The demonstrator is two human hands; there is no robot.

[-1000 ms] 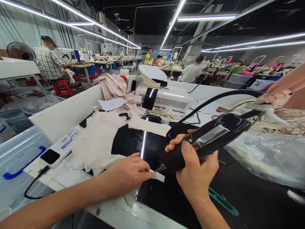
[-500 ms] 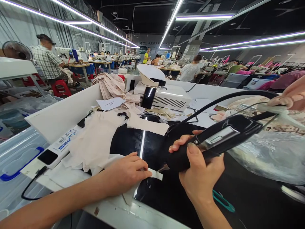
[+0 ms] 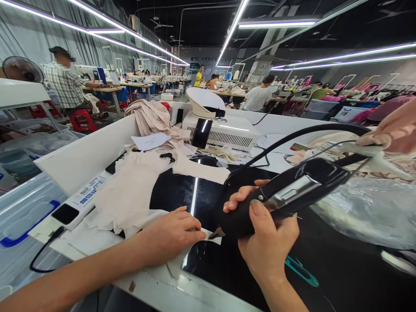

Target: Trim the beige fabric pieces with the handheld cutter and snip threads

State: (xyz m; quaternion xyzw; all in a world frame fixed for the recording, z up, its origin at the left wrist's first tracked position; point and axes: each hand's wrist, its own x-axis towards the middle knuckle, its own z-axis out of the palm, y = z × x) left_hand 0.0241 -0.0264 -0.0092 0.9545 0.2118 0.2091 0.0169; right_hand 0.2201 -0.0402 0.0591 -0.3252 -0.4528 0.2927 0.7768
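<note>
My right hand [image 3: 264, 240] is closed round a black corded hand tool [image 3: 286, 195], whose tip points down and left at a small white strip [image 3: 212, 237] on the glossy black work surface [image 3: 341, 268]. My left hand [image 3: 172, 234] lies on the surface with its fingers pressed on the left end of that strip. A pile of beige fabric pieces [image 3: 130, 195] lies just left of my left hand. The tool's black cable [image 3: 292, 138] arcs up to the right.
A white machine [image 3: 224, 130] stands at the back of the table beside folded beige fabric [image 3: 149, 117]. Clear plastic wrap [image 3: 364, 212] lies at the right, where another person's hand [image 3: 390, 130] reaches in. Teal snips [image 3: 300, 271] lie near my right wrist. Workers sit at far tables.
My right hand has shifted the tool a little to the left, so its tip now covers more of the strip. My left hand has barely moved.
</note>
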